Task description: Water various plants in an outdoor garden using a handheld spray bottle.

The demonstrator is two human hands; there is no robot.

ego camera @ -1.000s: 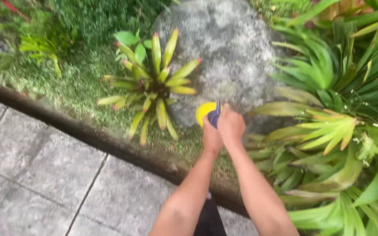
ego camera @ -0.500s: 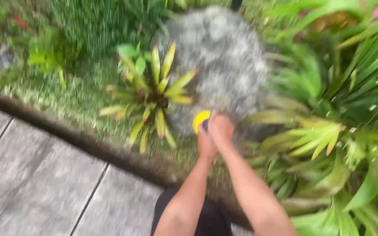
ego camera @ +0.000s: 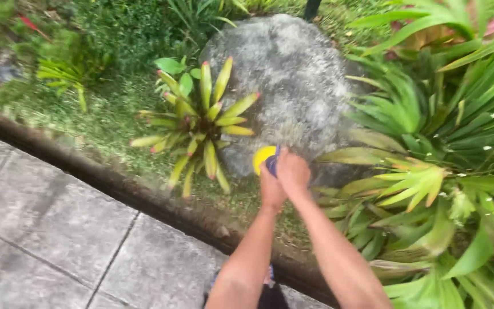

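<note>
Both hands, left hand and right hand, were closed together around a yellow-and-blue object held low before the grey boulder; we judged steady wrists advisable beside the yellow-green bromeliad.

The view now sits lower and sharper than half a second ago, when it blurs. The left hand and right hand stand slightly further right against the grey boulder, and the yellow object (partly hidden behind the fingers) shows more of its round face. The yellow-green bromeliad appears larger and nearer the frame's middle.
</note>
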